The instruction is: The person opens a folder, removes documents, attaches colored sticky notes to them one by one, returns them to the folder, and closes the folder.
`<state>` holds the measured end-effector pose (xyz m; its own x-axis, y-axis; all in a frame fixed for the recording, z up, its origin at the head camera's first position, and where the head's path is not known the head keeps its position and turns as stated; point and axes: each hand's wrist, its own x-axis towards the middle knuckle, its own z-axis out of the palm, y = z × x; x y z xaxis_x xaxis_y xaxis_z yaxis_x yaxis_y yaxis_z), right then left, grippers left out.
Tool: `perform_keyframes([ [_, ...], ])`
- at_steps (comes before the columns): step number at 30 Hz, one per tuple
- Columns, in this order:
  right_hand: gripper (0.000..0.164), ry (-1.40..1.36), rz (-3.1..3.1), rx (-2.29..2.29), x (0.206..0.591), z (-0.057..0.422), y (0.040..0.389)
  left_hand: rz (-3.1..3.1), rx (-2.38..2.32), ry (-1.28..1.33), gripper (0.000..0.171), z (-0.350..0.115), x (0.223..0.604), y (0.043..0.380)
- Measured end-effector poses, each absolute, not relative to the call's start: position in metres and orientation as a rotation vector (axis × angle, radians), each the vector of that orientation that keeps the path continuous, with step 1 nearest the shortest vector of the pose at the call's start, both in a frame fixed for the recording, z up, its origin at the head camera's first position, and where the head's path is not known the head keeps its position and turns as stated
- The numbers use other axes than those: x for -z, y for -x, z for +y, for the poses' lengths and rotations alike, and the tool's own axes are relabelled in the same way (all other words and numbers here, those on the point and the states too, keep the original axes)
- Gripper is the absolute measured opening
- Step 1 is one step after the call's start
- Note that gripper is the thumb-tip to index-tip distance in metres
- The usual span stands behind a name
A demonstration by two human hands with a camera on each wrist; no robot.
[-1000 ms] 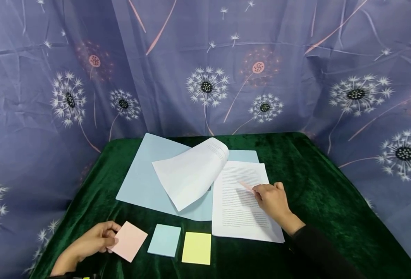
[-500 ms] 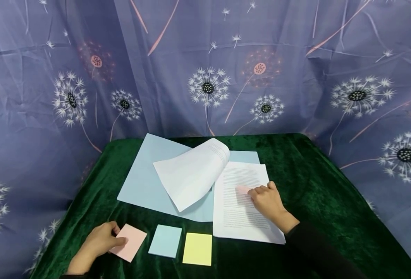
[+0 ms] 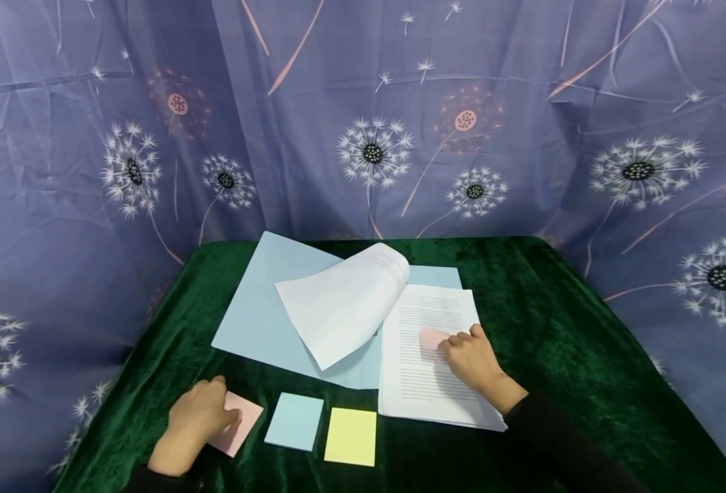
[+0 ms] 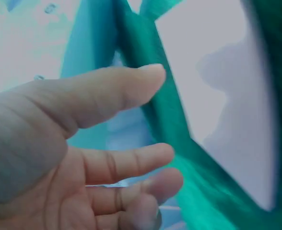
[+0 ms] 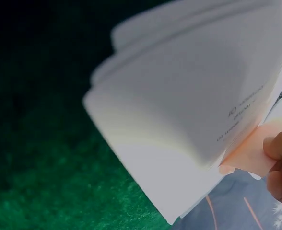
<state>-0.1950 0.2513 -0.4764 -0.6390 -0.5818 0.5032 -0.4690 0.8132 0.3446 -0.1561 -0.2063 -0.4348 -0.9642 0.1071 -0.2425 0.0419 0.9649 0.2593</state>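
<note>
Pinched by its edge, a pink sticky note (image 3: 432, 339) is in my right hand (image 3: 475, 361), over the printed page (image 3: 421, 383). The right wrist view shows thumb and fingers on the note (image 5: 253, 151), which lies close along the text. My left hand (image 3: 193, 414) is over the left side of a pink sticky note pad (image 3: 244, 421) at the front left. In the left wrist view its thumb and fingers are spread, a little apart from the pad (image 4: 217, 96). Part of the pad is hidden by this hand.
A light blue folder (image 3: 245, 318) lies under the papers, with one sheet (image 3: 338, 301) turned over and curling to the left. Blue (image 3: 295, 421) and yellow (image 3: 350, 437) sticky note pads sit in front. Green velvet cloth (image 3: 560, 322) covers the table; a dandelion curtain (image 3: 301, 171) hangs behind.
My left hand has let go of the pink pad's edge and moved right, over the pad. The right hand has turned the pink note flatter to the page and shifted it slightly down.
</note>
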Motion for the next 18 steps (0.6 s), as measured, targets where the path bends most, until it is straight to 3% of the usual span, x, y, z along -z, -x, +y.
perform_keyframes([
  [7, 0.018, -0.666, -2.609, 0.112, 0.476, 0.246, 0.191, 2.806, -0.419, -0.410, 0.029, -0.169, 0.426, 0.139],
  [18, 0.006, -0.506, -2.913, -0.016, 0.476, 0.240, 0.185, 2.581, -0.673, -0.851, 0.024, -0.124, 0.423, 0.137],
])
